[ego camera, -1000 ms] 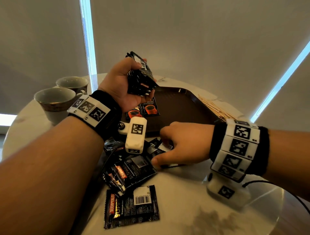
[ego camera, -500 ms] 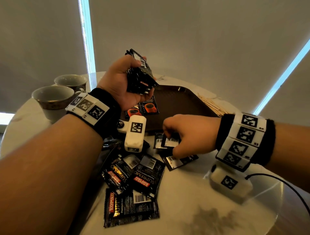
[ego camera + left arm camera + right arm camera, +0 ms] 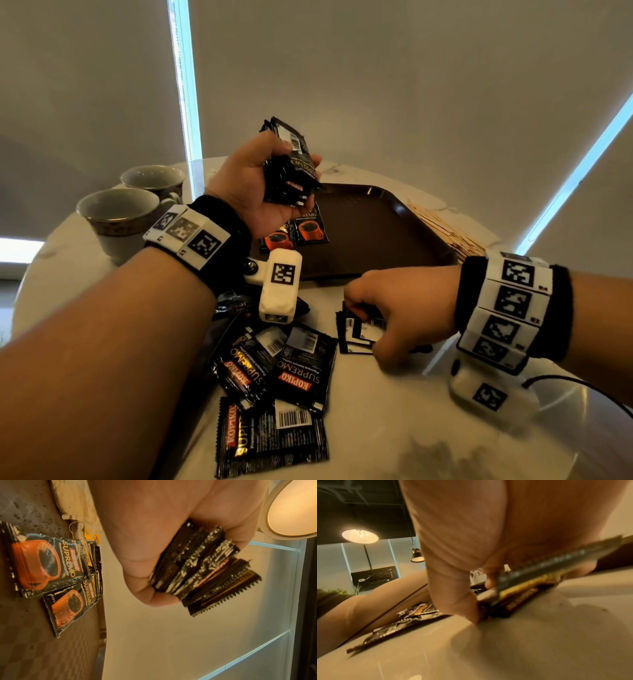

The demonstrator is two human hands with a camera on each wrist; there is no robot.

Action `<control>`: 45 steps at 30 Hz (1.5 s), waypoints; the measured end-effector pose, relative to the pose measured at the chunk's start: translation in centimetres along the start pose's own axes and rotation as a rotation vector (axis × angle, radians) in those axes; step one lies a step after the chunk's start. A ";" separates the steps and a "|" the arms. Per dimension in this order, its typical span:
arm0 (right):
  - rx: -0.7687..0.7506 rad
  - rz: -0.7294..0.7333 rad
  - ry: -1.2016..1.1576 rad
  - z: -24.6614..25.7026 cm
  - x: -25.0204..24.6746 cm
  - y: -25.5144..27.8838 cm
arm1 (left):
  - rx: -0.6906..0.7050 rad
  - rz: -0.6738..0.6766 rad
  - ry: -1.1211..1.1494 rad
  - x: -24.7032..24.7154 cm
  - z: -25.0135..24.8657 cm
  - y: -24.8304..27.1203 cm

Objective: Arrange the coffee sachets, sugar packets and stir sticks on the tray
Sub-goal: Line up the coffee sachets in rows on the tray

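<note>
My left hand (image 3: 260, 181) is raised over the near left corner of the dark brown tray (image 3: 376, 233) and grips a stack of black coffee sachets (image 3: 291, 168) (image 3: 202, 568). Two sachets with orange cups (image 3: 294, 233) (image 3: 42, 563) lie on the tray below it. My right hand (image 3: 394, 318) is low on the table by the tray's front edge, its fingers curled on a few black sachets (image 3: 356, 332) (image 3: 530, 588). Several loose sachets (image 3: 281, 370) lie on the table near me. Wooden stir sticks (image 3: 445, 229) lie right of the tray.
Two empty cups (image 3: 120, 212) stand at the table's left side. The round marble table (image 3: 411, 428) has its edge close on the near right, where a black cable (image 3: 582, 383) runs from my right wrist. Pale packets (image 3: 77, 504) lie past the tray in the left wrist view.
My right hand has gathered small sachets from the pile, drawn them right and lifted their edge off the table. My left hand has stayed raised with its stack.
</note>
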State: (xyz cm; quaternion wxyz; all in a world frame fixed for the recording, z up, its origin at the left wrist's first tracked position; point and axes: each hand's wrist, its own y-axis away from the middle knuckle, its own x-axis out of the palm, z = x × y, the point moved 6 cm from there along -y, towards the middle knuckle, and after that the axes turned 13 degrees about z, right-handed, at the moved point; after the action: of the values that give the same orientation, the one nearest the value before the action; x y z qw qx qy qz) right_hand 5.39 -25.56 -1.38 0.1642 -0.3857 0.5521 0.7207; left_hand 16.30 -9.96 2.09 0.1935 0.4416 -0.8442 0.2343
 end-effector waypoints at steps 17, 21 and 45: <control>-0.109 -0.228 -0.290 -2.1 -6.2 1.8 | -0.079 0.085 -0.044 0.4 0.8 -0.3; -0.334 -0.569 -0.875 -3.7 -10.4 4.1 | -0.130 0.093 -0.069 0.6 1.1 -0.2; -0.611 -0.732 -0.807 0.6 -13.2 0.2 | -0.107 0.294 -0.005 2.6 0.1 0.9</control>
State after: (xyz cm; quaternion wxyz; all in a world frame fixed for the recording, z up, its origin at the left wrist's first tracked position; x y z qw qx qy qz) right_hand 13.60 -22.54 8.57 0.4784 -0.2768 0.0474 0.8320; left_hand 14.16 -11.27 3.21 0.1783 0.3028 -0.9115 0.2136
